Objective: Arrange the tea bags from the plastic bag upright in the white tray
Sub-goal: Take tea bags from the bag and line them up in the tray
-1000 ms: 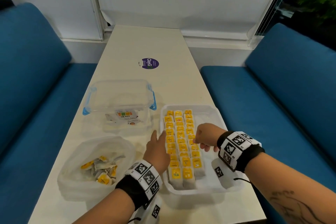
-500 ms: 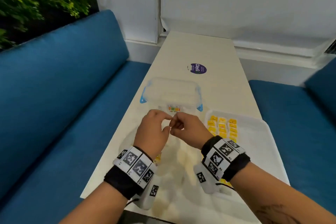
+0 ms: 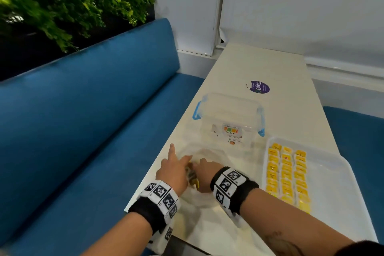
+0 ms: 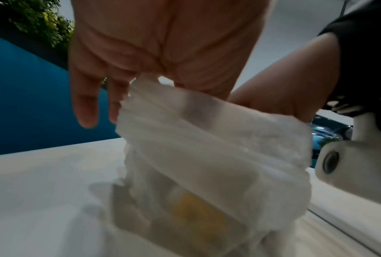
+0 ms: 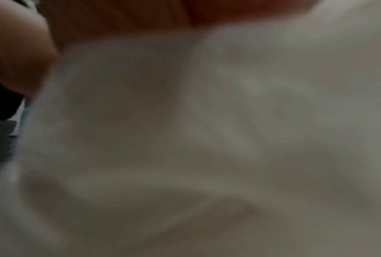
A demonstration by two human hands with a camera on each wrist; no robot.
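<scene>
On the left part of the counter (image 3: 280, 68) sits the plastic bag (image 4: 218, 139), its mouth gathered upward and its long axis roughly upright in the left wrist view, with blurred yellow tea bags (image 4: 194, 208) low inside it. The left hand (image 3: 173, 170) pinches the bag's rim between thumb and fingers, the forefinger (image 3: 172, 150) pointing straight out away from the person and the outer fingers (image 4: 85, 106) hanging straight. Just beside it, the right hand (image 3: 205, 174) reaches into the bag, knuckles up; whether its fingers grasp anything cannot be told, since the right wrist view shows only blurred plastic. Beyond the bag stands a clear box (image 3: 228, 114) with blue clips. To the right lies the white tray (image 3: 332, 183), holding three rows of upright yellow-tagged tea bags (image 3: 286, 174) running away from the person.
</scene>
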